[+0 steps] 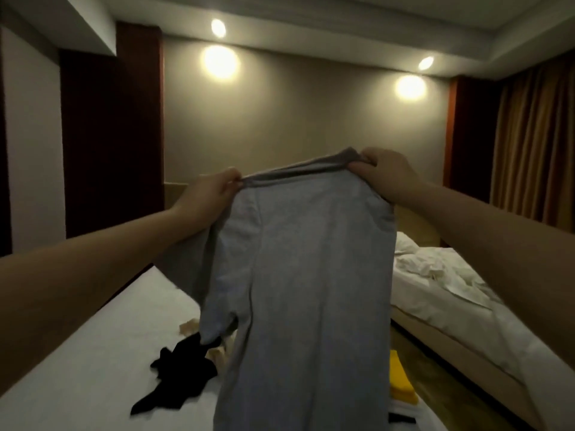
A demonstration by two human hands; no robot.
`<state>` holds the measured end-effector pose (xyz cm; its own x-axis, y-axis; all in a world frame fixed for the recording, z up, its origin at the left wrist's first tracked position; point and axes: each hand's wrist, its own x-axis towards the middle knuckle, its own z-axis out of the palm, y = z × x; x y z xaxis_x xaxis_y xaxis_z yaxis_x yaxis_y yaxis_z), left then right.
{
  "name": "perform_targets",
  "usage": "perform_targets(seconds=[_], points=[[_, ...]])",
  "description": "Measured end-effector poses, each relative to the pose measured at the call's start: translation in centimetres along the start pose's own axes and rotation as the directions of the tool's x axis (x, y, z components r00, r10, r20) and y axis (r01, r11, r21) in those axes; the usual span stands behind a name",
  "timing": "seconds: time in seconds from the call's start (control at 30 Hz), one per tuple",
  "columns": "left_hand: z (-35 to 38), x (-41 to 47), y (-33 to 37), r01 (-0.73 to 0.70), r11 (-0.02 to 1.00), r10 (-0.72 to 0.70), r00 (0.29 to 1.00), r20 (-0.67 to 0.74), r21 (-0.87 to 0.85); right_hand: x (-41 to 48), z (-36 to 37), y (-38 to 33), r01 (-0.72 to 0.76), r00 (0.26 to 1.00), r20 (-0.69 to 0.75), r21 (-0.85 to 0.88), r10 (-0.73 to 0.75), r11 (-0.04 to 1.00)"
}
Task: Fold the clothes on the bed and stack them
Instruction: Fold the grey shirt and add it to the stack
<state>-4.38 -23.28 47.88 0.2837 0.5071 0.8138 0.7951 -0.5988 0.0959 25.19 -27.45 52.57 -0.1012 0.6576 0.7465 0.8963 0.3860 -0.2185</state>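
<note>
Head view: both hands, left hand (210,189) and right hand (385,172), pinch the grey shirt (298,275) aloft; its hem may drag the black garment (180,371) off the bed (93,353) edge.

Grey garment (298,275) hides the bed (93,353) behind; hem cut off

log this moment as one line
step: holding up | hands: left hand, right hand gripping grey shirt | bed: black garment unfolded

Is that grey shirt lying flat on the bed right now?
No, the left hand and right hand hold the grey shirt up by its top edge, hanging above the bed.
</note>
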Motion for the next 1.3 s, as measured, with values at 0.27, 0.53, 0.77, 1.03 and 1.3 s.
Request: perform_targets(seconds=[0.27, 0.53, 0.77, 1.03, 1.3], points=[[0.5, 2.0, 0.5, -0.076, 0.997, 0.076, 0.997, 0.002, 0.016, 2.0, -1.6, 0.2, 0.024, 0.999, -0.039, 0.128, -0.019, 0.991], [0.1, 6.6, 1.4, -0.092, 0.994, 0.095, 0.994, -0.055, 0.057, 4.5, -1.8, 2.0, -0.008, 0.982, 0.19, 0.069, -0.005, 0.998], [2.9, 9.3, -0.2, 0.123, 0.992, -0.123, 0.992, -0.012, -0.038, 6.3, -1.6, 3.6, -0.006, 0.996, -0.084, 0.172, 0.021, 0.985], [5.8, 9.5, 0.5, 0.21, 0.949, -0.243, 0.963, -0.118, -0.236, 7.7, -1.0, 3.9, -0.11, 0.994, 0.001, 0.195, 0.112, 0.975], [6.8, 6.4, -1.1, 0.407, 0.725, -0.2, 0.896, 0.397, -0.555, 5.5, 1.4, 6.0, -0.442, 0.862, 0.447, 0.431, 0.24, 0.787]])
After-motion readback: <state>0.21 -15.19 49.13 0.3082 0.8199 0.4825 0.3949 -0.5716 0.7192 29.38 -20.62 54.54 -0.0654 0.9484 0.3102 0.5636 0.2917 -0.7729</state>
